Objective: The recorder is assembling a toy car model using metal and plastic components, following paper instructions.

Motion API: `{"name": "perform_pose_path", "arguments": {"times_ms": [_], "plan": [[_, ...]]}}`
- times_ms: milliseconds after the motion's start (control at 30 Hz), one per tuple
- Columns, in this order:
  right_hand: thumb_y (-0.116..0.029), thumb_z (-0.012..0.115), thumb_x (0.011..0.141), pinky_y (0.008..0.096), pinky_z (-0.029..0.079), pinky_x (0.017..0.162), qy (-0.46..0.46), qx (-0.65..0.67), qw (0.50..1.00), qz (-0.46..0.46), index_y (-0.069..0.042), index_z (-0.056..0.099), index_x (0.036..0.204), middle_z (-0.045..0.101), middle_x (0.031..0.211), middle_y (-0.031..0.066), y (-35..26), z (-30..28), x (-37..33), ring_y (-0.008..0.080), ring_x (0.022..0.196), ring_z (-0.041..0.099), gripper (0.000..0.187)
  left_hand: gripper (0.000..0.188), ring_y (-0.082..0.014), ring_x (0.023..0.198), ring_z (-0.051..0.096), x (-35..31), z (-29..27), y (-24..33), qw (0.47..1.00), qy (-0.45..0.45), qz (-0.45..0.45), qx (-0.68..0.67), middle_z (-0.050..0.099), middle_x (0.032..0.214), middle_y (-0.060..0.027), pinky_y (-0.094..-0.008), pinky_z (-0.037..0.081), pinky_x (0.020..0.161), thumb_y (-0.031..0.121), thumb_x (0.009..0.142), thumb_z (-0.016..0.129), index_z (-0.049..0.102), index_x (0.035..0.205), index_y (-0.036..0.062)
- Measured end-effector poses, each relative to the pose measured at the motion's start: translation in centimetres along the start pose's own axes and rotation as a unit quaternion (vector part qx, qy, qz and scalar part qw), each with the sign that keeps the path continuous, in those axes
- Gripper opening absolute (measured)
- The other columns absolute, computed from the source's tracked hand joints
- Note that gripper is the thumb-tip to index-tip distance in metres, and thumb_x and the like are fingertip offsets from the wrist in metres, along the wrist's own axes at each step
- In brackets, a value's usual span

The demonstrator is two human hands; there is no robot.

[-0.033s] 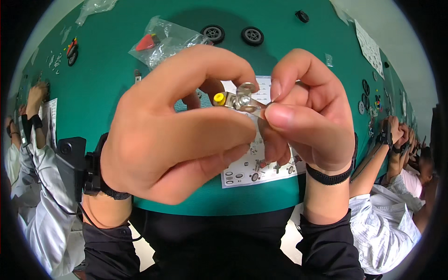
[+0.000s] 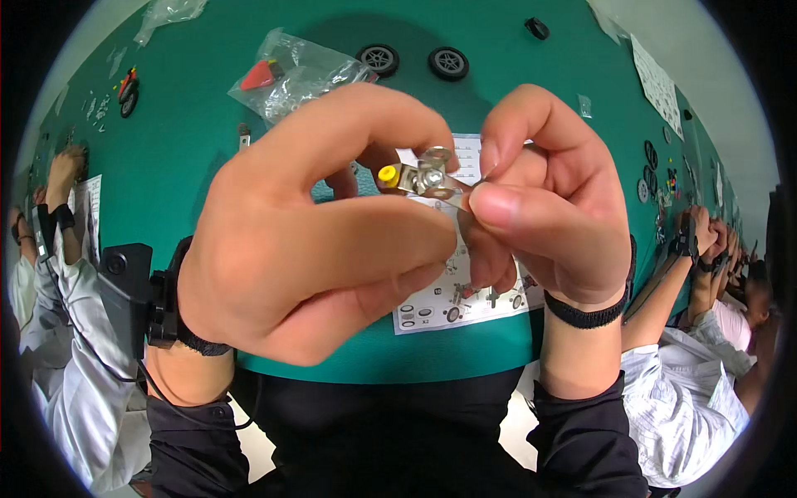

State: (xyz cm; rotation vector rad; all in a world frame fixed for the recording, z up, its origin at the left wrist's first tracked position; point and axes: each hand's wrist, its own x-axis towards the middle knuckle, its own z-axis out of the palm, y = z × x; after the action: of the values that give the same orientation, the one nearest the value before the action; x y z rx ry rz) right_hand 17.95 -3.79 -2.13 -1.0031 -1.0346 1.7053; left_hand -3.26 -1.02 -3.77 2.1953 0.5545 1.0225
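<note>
Two hands (image 2: 299, 216) (image 2: 564, 207), bracket (image 2: 434, 178), table edge (image 2: 382, 373), spaced wheels (image 2: 378, 60) (image 2: 449, 63)

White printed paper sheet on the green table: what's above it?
Bare left hand and right hand, a silver metal part between them. The sheet shows a lower strip and a top patch; most of its middle is covered, so print there can't be seen.

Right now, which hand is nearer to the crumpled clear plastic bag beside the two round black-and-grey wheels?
Left. The left hand is just below the plastic bag in the picture; the right hand is farther off, to its lower right.
</note>
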Motion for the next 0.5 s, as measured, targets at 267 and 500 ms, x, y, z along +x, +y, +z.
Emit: {"name": "perform_pose_path", "arguments": {"times_ms": [267, 500], "plan": [[0.002, 0.061, 0.083, 0.0246, 0.042, 0.039, -0.005, -0.021, 0.999, 0.025, -0.001, 0.046, 0.099, 0.060, 0.056, 0.0090, -0.56, 0.34, -0.26, 0.0151, 0.039, 0.055, 0.022, 0.013, -0.0287, 0.085, 0.063, -0.17, 0.11, 0.70, 0.997, -0.014, -0.044, -0.066, 0.065, 0.103, -0.0204, -0.0337, 0.049, 0.075, 0.012, 0.071, 0.070, 0.071, 0.081, 0.0030], [0.002, 0.057, 0.083, 0.0245, 0.037, 0.038, 0.003, 0.012, 1.000, 0.004, -0.001, 0.046, 0.099, 0.058, 0.056, 0.0090, -0.30, 0.07, -0.22, 0.0141, 0.037, 0.051, 0.020, 0.015, -0.0267, 0.084, 0.064, -0.30, -0.45, 0.07, 0.997, -0.027, -0.042, -0.053, 0.064, 0.105, -0.0215, -0.0327, 0.050, 0.073, 0.015, 0.074, 0.069, 0.070, 0.082, 0.0019]]}}
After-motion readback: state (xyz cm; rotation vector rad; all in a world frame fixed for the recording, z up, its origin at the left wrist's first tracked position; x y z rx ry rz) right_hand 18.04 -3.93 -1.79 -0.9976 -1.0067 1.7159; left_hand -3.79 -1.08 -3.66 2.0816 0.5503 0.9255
